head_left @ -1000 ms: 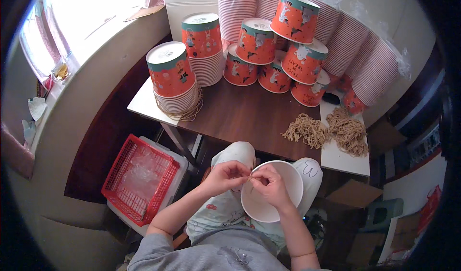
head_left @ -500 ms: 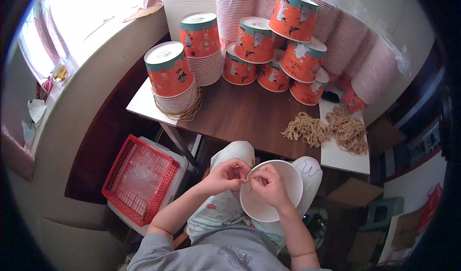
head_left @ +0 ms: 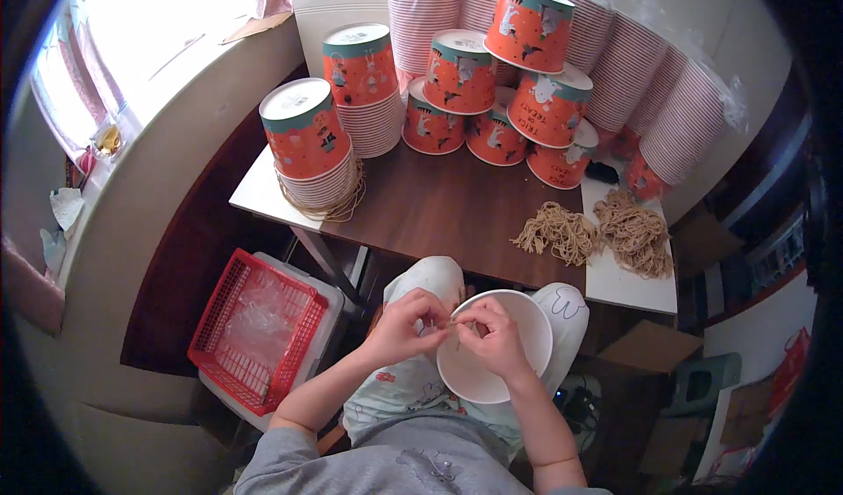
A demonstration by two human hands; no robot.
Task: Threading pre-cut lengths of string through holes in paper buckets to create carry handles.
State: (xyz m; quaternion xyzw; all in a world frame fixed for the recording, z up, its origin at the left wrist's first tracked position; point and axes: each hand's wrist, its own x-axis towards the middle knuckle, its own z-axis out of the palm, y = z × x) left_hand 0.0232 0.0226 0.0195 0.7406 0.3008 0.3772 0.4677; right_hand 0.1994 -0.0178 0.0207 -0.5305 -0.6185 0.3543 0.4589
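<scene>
A paper bucket with a white inside (head_left: 492, 374) rests in my lap between my knees, its mouth facing up. At its left rim my left hand (head_left: 411, 326) and my right hand (head_left: 492, 330) meet, fingertips pinched on a thin tan cord (head_left: 454, 322). A short end of the cord hangs inside the bucket. Whether it is knotted or runs through the rim, my fingers hide. On the table's right side lie two heaps of the same cord, a smaller heap (head_left: 557, 233) and a larger heap (head_left: 634, 234).
Upside-down orange buckets (head_left: 458, 72) are piled on the brown table (head_left: 439, 205). A nested bucket stack (head_left: 307, 135) at the left has cord loops round its base. Tall wrapped stacks (head_left: 628, 69) line the back. A red basket (head_left: 303, 355) holding clear plastic sits low at my left.
My hands stay at the bucket's rim, with the fingertips drawn slightly closer together on the cord. The view has shifted a little; the bucket has hardly moved.
</scene>
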